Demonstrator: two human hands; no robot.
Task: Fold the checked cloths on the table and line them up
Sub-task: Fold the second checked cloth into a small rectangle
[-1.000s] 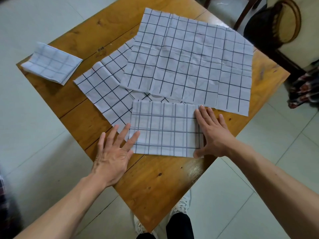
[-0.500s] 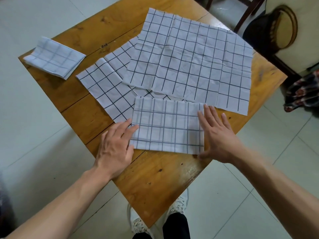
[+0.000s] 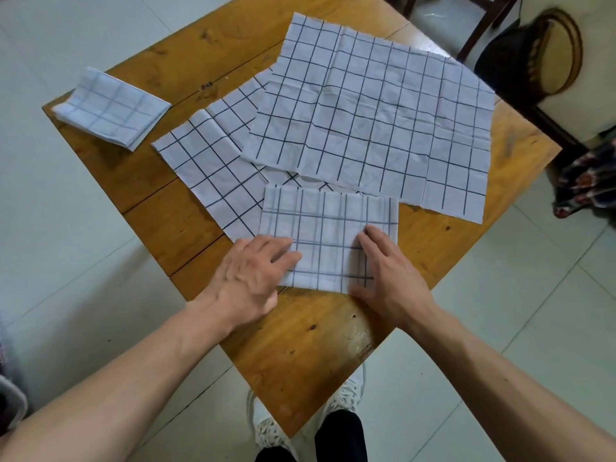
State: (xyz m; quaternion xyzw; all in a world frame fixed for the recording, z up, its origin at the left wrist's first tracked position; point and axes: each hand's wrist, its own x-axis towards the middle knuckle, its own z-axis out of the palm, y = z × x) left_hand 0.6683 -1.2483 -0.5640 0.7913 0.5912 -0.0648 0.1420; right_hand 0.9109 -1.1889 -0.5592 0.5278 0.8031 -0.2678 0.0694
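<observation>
Folded cloth (image 3: 328, 225) (near edge) under both hands' grip

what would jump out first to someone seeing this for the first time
Most likely the big checked cloth spread flat over the far right of the wooden table, overlapping a second open cloth. Nearer, the left hand and right hand lie on a half-folded cloth. A finished folded cloth sits at the far left corner.

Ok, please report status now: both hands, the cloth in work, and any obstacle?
Left hand and right hand flat on half-folded cloth. One folded cloth at far left corner. Two open cloths behind, nothing blocking.
</observation>
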